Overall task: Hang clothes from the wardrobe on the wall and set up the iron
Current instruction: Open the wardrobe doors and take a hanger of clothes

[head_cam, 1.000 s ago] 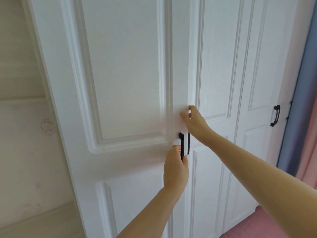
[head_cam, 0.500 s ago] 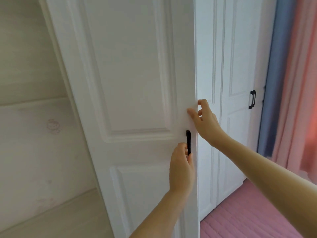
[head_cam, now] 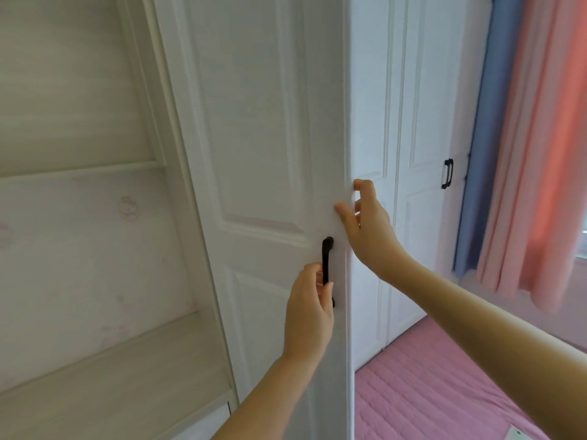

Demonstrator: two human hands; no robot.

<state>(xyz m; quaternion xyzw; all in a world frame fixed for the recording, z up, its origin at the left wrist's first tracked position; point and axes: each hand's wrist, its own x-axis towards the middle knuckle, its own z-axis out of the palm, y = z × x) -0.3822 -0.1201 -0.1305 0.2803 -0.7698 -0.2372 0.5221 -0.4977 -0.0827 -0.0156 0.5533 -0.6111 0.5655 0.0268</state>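
Gripping the handle (head_cam: 327,258) of the wardrobe door (head_cam: 254,138) with the left hand (head_cam: 309,315): fingers (head_cam: 313,273) curled round the lower half of the black bar, thumb against its right side, top end of the bar free above the knuckles.

Pinching the free edge of that same door with the right hand (head_cam: 368,230), just up and to the right of the left fingers: thumb (head_cam: 341,211) flat on the door's face, forefinger hooked over the edge, the other fingers bent behind it and partly hidden. Hands near each other, not touching.

Door standing open, angled out from the wardrobe (head_cam: 79,90). Well to the left of the left fingers, the pale inside laid bare: a shelf (head_cam: 111,360) low down, another ledge higher up, and a faint pink cartoon sticker (head_cam: 128,208) on the back panel between them.

To the right of the right fingers, a second door (head_cam: 422,122), closed, with its own black pull (head_cam: 447,173). Farther right again, a blue curtain (head_cam: 479,154) and then a pink curtain (head_cam: 546,154). Below the right forearm, a pink quilted mat (head_cam: 428,392).
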